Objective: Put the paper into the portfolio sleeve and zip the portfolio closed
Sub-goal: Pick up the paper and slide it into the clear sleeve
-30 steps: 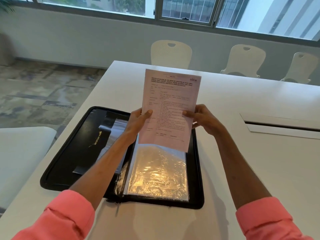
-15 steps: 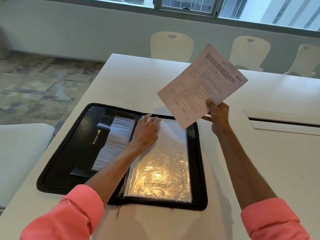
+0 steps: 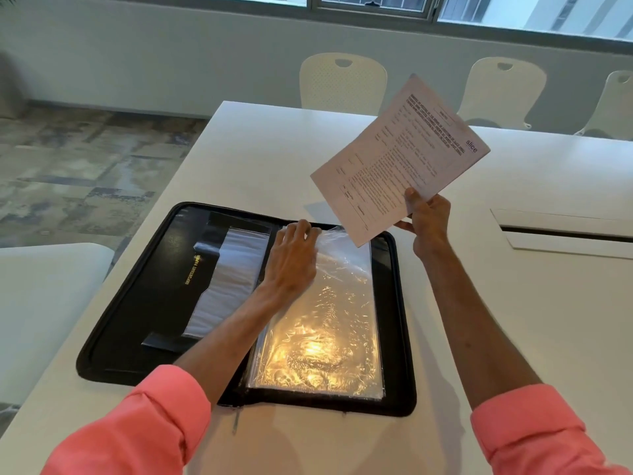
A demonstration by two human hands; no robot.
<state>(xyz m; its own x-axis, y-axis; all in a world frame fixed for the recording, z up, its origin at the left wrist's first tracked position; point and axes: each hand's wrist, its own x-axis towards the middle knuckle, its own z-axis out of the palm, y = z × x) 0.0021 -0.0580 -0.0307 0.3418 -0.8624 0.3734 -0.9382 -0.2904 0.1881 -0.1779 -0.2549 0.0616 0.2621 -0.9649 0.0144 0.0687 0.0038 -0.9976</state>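
Observation:
A black zip portfolio (image 3: 137, 296) lies open flat on the white table. Its right half carries a stack of clear plastic sleeves (image 3: 325, 323) that glare under the light. My left hand (image 3: 294, 258) rests on the top left corner of the sleeves, fingers at their upper edge, where the plastic is lifted a little. My right hand (image 3: 428, 224) holds a printed sheet of paper (image 3: 400, 159) by its lower edge, tilted, in the air above the portfolio's top right corner.
The white table (image 3: 513, 320) has a cable slot (image 3: 565, 233) at the right. White chairs (image 3: 342, 82) stand along its far side. Another white surface (image 3: 41, 303) lies to the left, with patterned floor beyond.
My left hand let go of the paper and dropped onto the top of the sleeves. My right hand swung the sheet up and to the right, off the portfolio.

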